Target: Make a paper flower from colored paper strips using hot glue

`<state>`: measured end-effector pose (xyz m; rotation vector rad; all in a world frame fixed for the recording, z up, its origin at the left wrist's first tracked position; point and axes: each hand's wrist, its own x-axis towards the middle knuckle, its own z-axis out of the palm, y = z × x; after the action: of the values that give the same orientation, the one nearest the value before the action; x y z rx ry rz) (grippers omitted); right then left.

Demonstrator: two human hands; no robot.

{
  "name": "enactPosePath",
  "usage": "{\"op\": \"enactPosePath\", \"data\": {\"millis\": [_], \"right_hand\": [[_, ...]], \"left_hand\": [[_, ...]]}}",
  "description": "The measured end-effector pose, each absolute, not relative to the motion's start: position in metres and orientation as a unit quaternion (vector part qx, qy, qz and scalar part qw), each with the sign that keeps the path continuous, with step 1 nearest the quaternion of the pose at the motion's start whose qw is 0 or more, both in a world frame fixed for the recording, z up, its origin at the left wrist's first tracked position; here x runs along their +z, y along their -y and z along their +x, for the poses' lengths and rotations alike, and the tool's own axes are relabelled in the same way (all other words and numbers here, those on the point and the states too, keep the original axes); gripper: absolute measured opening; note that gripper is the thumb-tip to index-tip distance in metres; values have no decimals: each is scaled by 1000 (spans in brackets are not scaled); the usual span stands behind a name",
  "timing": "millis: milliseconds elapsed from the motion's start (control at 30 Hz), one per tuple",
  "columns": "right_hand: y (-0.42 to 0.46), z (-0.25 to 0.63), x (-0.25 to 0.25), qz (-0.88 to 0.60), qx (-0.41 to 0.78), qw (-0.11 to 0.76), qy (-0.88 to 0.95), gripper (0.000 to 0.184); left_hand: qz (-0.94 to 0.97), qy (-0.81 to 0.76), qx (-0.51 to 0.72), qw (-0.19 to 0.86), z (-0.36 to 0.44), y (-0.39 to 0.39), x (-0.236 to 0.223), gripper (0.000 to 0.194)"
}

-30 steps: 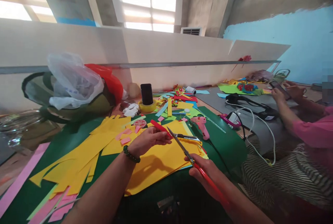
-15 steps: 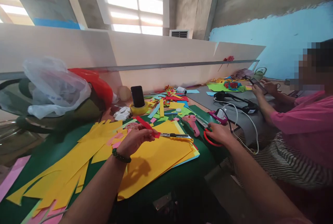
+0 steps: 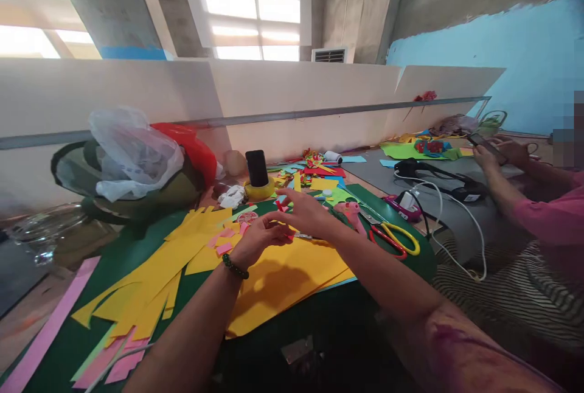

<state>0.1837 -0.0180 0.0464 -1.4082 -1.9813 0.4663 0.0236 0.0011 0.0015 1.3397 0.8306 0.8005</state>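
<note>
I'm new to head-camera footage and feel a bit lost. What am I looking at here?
There is no machine: these are a person's own bare hands, and every picture comes from one camera worn on the head, looking forward and down. The left hand pinches a red strip; the right hand reaches over it, though whether it grips is hard to tell. On the green surface lie yellow sheets, scissors and a pink glue gun. Behind them, a phone stands at a yellow roll. The pink sleeve belongs to someone else.
</note>
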Motion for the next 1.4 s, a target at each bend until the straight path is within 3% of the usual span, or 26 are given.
{"op": "enactPosePath", "data": {"millis": [167, 367, 533, 633, 767, 1400], "right_hand": [[-37, 170, 21, -524, 281, 415, 688, 45], [-49, 170, -5, -455, 386, 487, 638, 24], [-50, 177, -9, -362, 475, 526, 606, 32], [-50, 178, -11, -318, 513, 524, 601, 34], [-47, 175, -11, -316, 504, 523, 610, 35], [-48, 177, -15, -344, 444, 520, 644, 42]], "left_hand": [[565, -387, 395, 612, 16, -10, 1, 41], [576, -425, 388, 580, 17, -14, -3, 43], [487, -384, 365, 695, 18, -14, 4, 43], [443, -371, 385, 719, 17, -14, 7, 32], [441, -363, 402, 716, 17, -14, 5, 18], [498, -364, 435, 655, 16, -24, -15, 23]]}}
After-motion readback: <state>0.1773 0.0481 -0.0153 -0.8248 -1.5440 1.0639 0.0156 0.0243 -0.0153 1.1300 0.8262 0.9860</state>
